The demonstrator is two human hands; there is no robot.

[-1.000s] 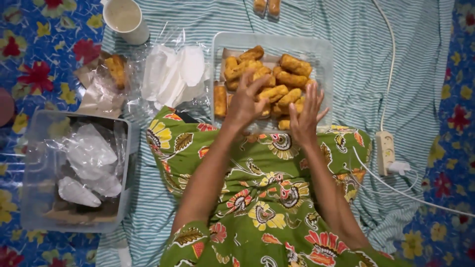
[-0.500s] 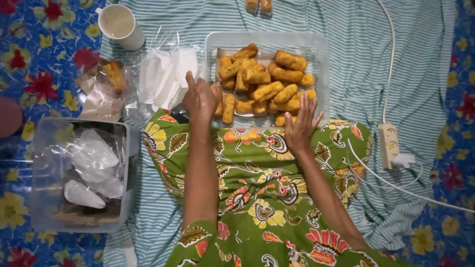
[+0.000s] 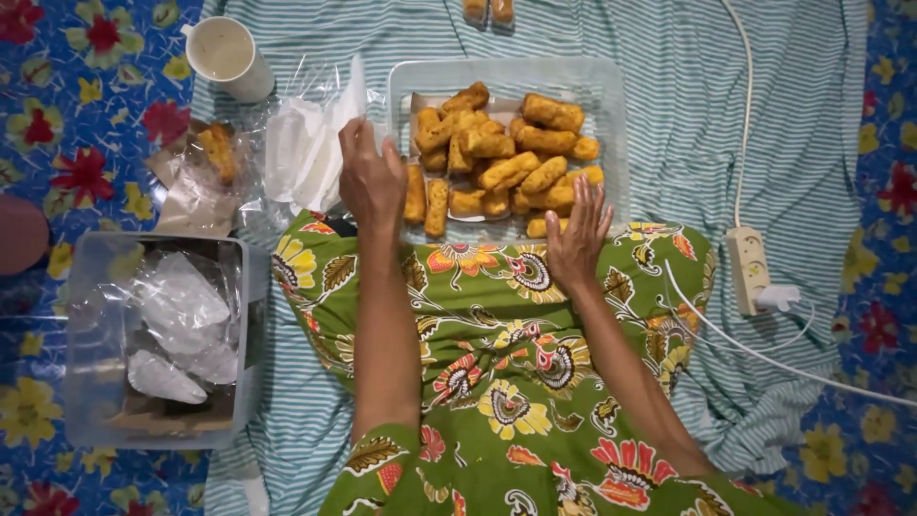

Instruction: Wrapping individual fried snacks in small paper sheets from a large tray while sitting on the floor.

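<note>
The left hand reaches forward onto the stack of thin white wrappers, its fingers curled around the edge of the top sheet, apparently pinching it, though the fingertips are partly hidden by the plastic. The right hand hovers open and empty, fingers spread, at the near edge of the clear tray, just above the nearest of the golden fried rolls that fill it. Between the two hands lie more rolls, touching one another.

The step in hand looks like picking up one wrapper to pack a roll. The next move calls for peeling a single sheet free of the stack without dragging the others along, while the right hand closes on one roll.

Left of the left hand sit a paper cup and a clear tub of crumpled plastic.
</note>
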